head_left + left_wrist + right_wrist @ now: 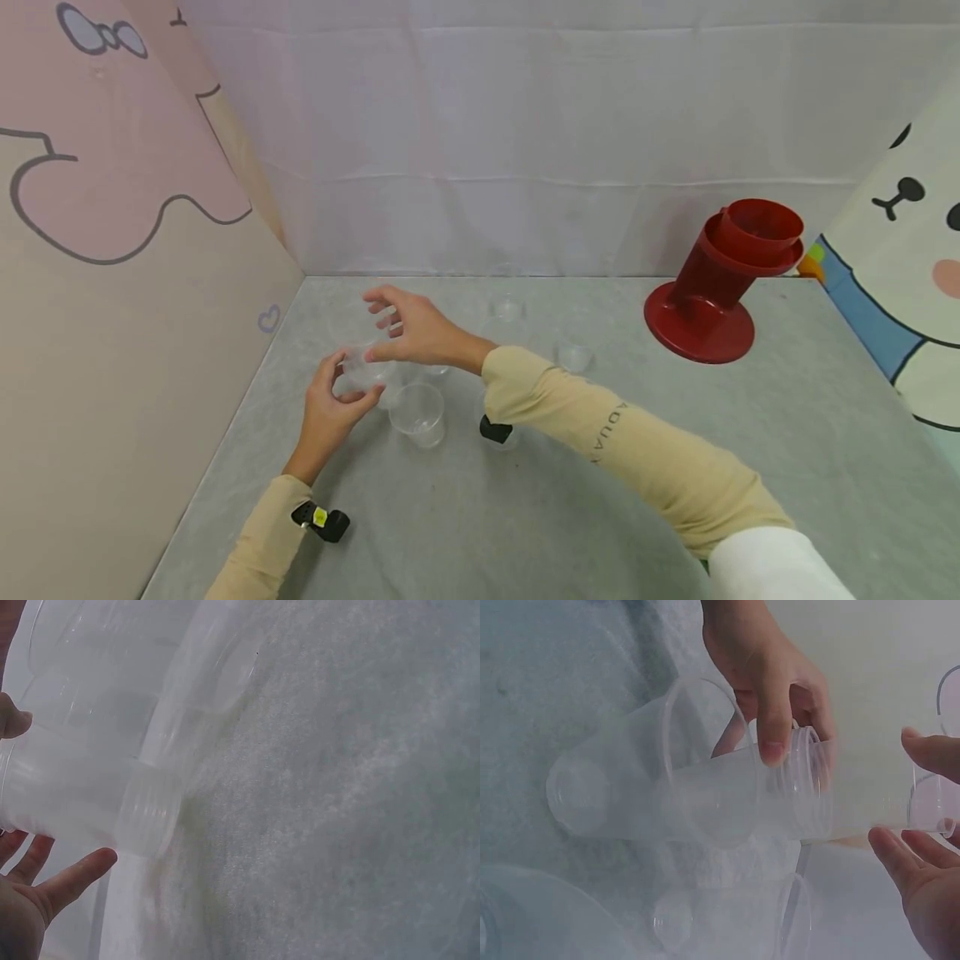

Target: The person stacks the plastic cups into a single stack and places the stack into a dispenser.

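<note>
My left hand [347, 390] grips a nested stack of clear plastic cups [365, 372] lying sideways just above the grey table [525, 517], at its left side. In the right wrist view the left hand [759, 733] wraps the stack [705, 802] from above, thumb on the rims. My right hand [375, 327] reaches across with spread, curled fingers round another clear cup [351, 329] at the stack's open end. There the right hand [911, 795] has thumb above and fingers below that cup [877, 799]. In the left wrist view the stack [82, 787] fills the left side.
A clear cup [417, 412] stands upright right of my left hand. Other clear cups [508, 307] [574, 356] stand farther back. A red cup holder [712, 292] leans at the back right. Printed panels wall in the table on the left [112, 333] and right [907, 275].
</note>
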### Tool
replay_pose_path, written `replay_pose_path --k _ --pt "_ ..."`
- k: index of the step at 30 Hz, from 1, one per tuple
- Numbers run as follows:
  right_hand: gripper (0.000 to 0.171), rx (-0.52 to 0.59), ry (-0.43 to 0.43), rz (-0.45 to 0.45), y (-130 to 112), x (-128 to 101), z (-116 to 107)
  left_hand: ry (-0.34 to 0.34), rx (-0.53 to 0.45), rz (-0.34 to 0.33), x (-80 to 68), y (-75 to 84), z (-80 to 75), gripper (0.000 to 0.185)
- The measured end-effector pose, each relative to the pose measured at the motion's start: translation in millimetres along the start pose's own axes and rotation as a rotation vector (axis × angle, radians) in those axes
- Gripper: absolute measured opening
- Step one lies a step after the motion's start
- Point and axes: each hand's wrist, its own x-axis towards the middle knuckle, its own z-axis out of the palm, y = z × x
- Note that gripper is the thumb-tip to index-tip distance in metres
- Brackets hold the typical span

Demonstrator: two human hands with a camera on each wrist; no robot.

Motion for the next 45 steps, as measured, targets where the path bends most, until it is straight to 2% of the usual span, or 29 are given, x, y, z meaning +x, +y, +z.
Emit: replay_pose_path --k 7,17,25,38,45 --pt "0.072 -0.006 -0.007 0.041 4 0 5 -0.004 -0.044 0.003 -0.1 -2.2 0.6 0.063" --pt "0.071 -0.014 -0.009 0.066 5 -1 5 -0.005 -0.021 0.006 -0.4 -1.1 0.2 0.064" --pt "0.072 -0.061 -0.045 0.076 6 0 7 0.005 -0.056 0.042 0.7 -1.7 1.1 0.062" --pt "0.073 -0.165 -0.091 0.084 11 -1 11 0.004 -0.051 0.053 0.8 -3.9 2.6 0.062" --pt "0.071 -0.267 -0.138 0.085 14 -2 11 0.000 -0.035 0.080 1.7 -4.8 1.8 0.062"
